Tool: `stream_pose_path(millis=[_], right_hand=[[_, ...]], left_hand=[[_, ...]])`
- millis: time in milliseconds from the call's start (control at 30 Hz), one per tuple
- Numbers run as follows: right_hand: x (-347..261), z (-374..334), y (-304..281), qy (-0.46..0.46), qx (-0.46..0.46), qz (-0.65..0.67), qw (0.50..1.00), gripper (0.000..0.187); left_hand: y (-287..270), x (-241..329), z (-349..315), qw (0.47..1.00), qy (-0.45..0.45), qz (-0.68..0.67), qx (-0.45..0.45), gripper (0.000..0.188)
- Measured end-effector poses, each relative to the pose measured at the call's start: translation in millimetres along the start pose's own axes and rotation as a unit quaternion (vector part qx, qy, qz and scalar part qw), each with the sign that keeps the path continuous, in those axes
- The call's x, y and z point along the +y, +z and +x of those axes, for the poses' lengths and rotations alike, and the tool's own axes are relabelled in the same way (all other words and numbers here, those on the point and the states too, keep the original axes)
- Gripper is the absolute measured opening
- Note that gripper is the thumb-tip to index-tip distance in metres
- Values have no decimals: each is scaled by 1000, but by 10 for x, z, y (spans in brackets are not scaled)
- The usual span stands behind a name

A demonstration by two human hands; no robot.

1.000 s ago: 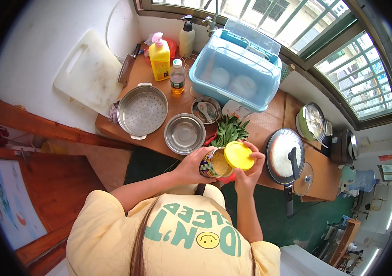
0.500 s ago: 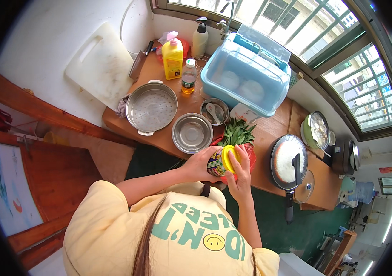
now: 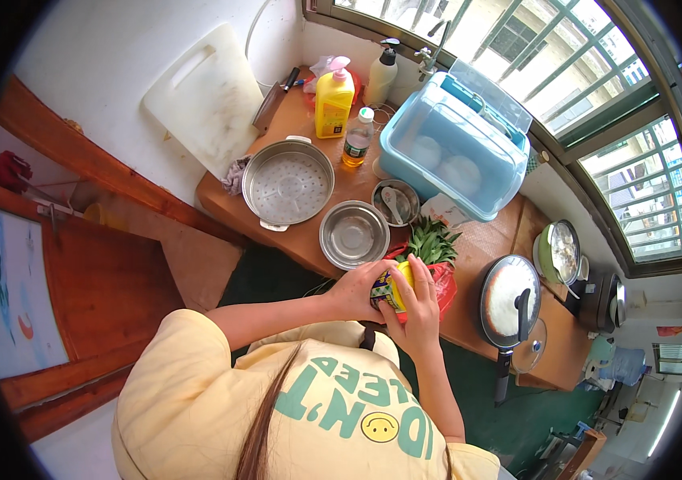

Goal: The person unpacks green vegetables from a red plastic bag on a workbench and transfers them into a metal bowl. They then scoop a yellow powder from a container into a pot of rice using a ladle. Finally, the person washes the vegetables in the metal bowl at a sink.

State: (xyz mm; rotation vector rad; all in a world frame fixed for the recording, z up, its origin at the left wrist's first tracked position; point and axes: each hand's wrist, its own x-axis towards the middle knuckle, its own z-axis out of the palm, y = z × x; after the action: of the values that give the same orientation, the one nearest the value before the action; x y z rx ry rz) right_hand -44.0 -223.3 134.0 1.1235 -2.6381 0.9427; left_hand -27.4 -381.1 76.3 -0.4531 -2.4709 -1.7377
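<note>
In front of my body is a small canister (image 3: 386, 294) with a dark patterned label and a yellow lid (image 3: 406, 274). My left hand (image 3: 353, 292) wraps round its body from the left. From the right, my right hand (image 3: 418, 308) grips the lid with its fingers laid over it, hiding most of it. Just beyond the hands, a bunch of green leafy vegetables (image 3: 432, 240) lies on a red plastic bag (image 3: 443, 288) at the counter's edge. A steel bowl (image 3: 354, 234) stands close to my left hand.
On the brown counter (image 3: 297, 254) stand a perforated steamer pan (image 3: 288, 182), a small bowl with a spoon (image 3: 396, 202), an oil-coloured bottle (image 3: 358, 138), a yellow pump bottle (image 3: 334, 106) and a blue dish box (image 3: 453, 152). To the right, a lidded frying pan's handle (image 3: 503, 378) juts past the edge.
The view has shifted, so the counter things sit farther right in the picture. My right hand's fingers now cover more of the yellow lid, and the canister is tilted differently.
</note>
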Motion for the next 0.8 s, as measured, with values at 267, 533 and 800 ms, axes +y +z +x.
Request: stream_pose_path(millis=[267, 533, 800], right_hand=[[327, 328, -5, 62, 46, 55, 995, 81], [823, -584, -209, 335, 168, 151, 915, 47], [545, -1338, 7, 447, 58, 30, 892, 35]], left_hand=[[-39, -598, 369, 984, -6, 94, 151, 86], [-646, -1668, 1144, 931, -39, 228, 284, 80], [-429, -2253, 1466, 938, -136, 191, 254, 72]])
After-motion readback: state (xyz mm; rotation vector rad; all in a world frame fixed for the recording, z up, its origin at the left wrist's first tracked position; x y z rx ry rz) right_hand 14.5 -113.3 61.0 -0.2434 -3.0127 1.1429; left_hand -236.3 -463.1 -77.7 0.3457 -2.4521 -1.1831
